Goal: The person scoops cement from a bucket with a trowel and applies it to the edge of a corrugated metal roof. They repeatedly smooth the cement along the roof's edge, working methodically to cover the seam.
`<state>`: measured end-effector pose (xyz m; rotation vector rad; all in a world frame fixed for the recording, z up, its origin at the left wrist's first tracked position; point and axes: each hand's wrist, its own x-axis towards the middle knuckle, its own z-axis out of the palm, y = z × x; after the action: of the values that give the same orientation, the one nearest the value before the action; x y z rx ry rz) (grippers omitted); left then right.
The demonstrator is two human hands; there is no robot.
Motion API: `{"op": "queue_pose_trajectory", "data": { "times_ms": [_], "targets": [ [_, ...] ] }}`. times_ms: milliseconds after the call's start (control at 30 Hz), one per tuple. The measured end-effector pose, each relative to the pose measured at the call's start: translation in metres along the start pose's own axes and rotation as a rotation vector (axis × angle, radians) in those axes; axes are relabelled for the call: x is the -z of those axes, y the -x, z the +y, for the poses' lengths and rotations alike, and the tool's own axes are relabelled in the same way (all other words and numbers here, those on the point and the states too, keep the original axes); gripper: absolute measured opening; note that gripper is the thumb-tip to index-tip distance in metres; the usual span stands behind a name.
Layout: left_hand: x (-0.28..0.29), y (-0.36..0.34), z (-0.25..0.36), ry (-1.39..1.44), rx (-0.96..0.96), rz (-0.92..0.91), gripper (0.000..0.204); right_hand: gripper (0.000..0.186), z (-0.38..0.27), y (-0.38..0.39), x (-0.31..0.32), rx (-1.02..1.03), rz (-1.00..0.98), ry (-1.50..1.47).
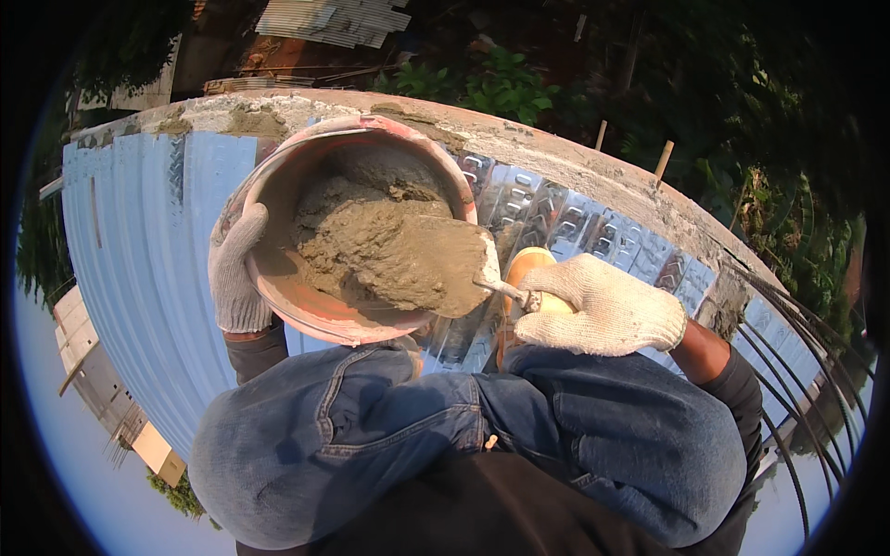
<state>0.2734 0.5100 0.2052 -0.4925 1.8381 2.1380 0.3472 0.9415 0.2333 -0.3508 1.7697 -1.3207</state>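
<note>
A round, pinkish bucket (357,329) holds grey wet mortar (343,232) above my bent legs in jeans. My left hand (236,269), in a white knitted glove, is closed on the bucket's left rim. My gloved right hand (593,306) grips the short handle of a metal trowel (493,283) at the bucket's right side; its blade is covered with a heap of mortar and lies over the bucket, its exact outline hard to make out. Part of a tan shoe (528,264) shows behind my right hand.
I crouch on blue corrugated sheeting (139,259). Beyond it runs a rough concrete ledge (565,148) with mortar patches and short upright sticks (664,162). Bent steel bars (807,380) stick out at the right. Rusty roofs (324,20), buildings and greenery lie below the edge.
</note>
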Motion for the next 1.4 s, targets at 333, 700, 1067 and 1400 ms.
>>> {"op": "queue_pose_trajectory", "data": {
  "times_ms": [333, 700, 1067, 1400],
  "targets": [
    [0.069, -0.02, -0.048, 0.008, 0.016, 0.032, 0.055, 0.037, 0.047, 0.09, 0.046, -0.414, 0.383, 0.06],
    [0.064, -0.022, -0.046, 0.028, 0.005, 0.023, 0.057, 0.025, 0.156, 0.117, 0.054, -0.606, 0.448, 0.862],
    [0.074, -0.024, -0.053, 0.064, 0.037, 0.02, 0.057, 0.021, 0.178, 0.13, 0.039, -0.438, 0.466, 0.967],
    [0.066, -0.021, -0.051, 0.072, 0.019, 0.023, 0.057, 0.014, 0.158, 0.114, 0.08, -0.502, 0.477, 0.905]
  ]
}}
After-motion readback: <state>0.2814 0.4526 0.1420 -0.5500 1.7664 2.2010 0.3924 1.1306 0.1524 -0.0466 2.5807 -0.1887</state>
